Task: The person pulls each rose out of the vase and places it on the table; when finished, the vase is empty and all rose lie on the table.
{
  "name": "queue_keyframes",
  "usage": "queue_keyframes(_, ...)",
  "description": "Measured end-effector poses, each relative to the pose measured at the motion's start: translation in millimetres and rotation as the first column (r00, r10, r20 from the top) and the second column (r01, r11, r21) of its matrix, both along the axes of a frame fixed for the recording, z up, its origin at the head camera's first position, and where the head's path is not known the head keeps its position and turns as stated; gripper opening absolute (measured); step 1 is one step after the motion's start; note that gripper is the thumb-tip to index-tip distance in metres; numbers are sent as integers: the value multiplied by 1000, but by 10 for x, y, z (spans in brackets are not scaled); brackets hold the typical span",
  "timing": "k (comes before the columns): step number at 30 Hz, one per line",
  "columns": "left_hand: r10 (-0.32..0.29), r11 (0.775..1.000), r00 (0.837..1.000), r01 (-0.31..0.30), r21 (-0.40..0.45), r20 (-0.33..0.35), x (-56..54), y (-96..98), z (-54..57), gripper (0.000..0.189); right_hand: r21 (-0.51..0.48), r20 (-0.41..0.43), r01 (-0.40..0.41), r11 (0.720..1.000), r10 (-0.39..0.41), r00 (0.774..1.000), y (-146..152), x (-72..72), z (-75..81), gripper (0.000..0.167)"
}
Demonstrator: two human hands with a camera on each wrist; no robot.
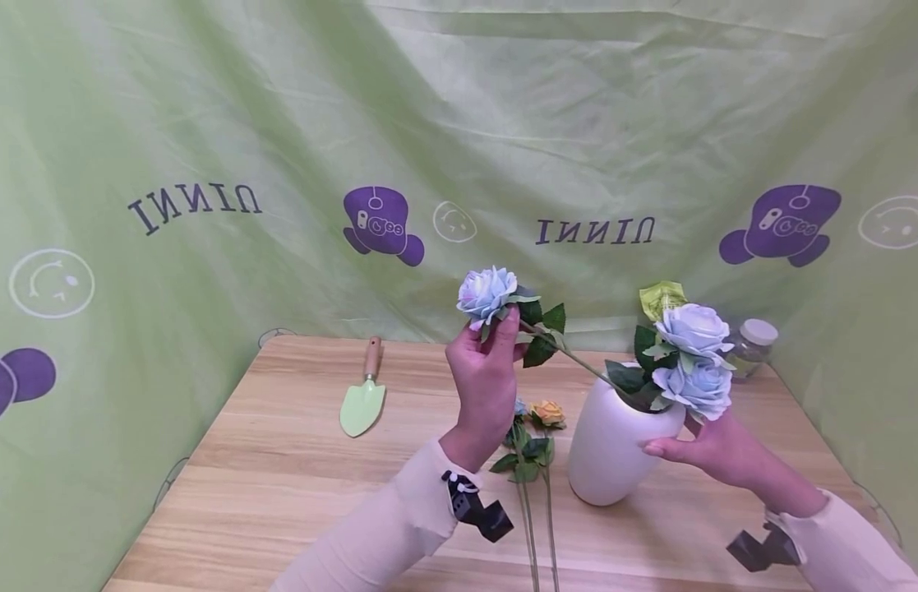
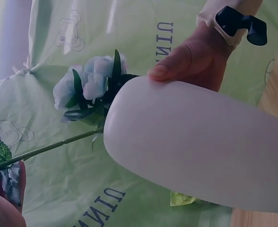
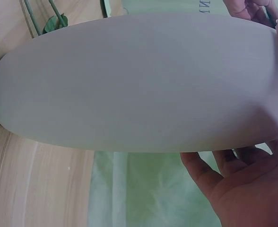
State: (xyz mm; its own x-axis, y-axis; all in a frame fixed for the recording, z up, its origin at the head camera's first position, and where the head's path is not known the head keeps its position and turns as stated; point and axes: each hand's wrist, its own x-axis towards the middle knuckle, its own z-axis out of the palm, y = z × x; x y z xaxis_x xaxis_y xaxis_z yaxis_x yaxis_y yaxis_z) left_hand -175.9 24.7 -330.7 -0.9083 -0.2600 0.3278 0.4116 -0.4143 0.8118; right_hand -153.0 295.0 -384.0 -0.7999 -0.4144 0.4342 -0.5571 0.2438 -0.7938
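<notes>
Blue rose (image 1: pixel 486 294) (stem (image 1: pixel 588 367) over vase rim (image 1: pixel 630 409))

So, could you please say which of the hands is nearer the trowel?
Left: the left hand, holding a blue rose, is right of the trowel; the right hand is farther right, on the vase.

Soft, even light in the head view; dimmer, greyer light in both wrist views.
The green cloth (image 1: pixel 459 107) shows pale sheen and gentle fold shadows, with wide-angle stretching of the printed smiley (image 1: pixel 897 222) at far right. In the left wrist view, pale glare washes out the left edge, and the blue roses (image 2: pixel 95 80) look slightly soft. In the right wrist view, a shadow darkens the white vase (image 3: pixel 129 85) beside the right hand (image 3: pixel 250 189).
</notes>
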Motion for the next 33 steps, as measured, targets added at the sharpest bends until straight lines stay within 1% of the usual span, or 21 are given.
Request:
queue_keyframes(3, 2, 1000, 1000, -2, 20, 4, -11, -33, -11, 30, -80, 2, -61, 995, 61, 998, -8, -17, -7, 106)
queue_keyframes(5, 2, 999, 1000, -2, 40, 3, -22, -55, -13, 30, -108, -5, -88, 990, 88, 996, -8, -29, -14, 105)
queue_keyframes(6, 1, 999, 1000, -1, 48, -1, -25, -65, -12, 29, -110, -9, -91, 990, 91, 996, -8, -31, -17, 104)
queue_keyframes(8, -4, 998, 1000, 4, 65, -3, -28, -80, -9, 29, -114, -16, -94, 989, 93, 996, -8, -31, -23, 107)
queue_keyframes(14, -9, 997, 1000, 9, 73, -9, -44, -110, -6, 33, -141, -29, -94, 986, 90, 995, -14, -35, -29, 116)
queue_keyframes(18, 3, 994, 1000, -3, 109, 0, -59, -132, 11, 31, -137, -26, -105, 985, 102, 994, -15, -32, -25, 110)
queue_keyframes(22, 22, 989, 1000, -21, 149, -2, -84, -151, 26, 24, -142, -22, -112, 983, 110, 994, -17, -31, -26, 105)
queue_keyframes(28, 35, 975, 999, -33, 218, -6, -113, -189, 16, 13, -147, -24, -114, 983, 112, 993, -15, -37, -41, 109)
queue_keyframes(33, 40, 967, 999, -37, 253, -10, -121, -211, 23, 12, -124, -22, -108, 986, 106, 994, -12, -36, -40, 110)
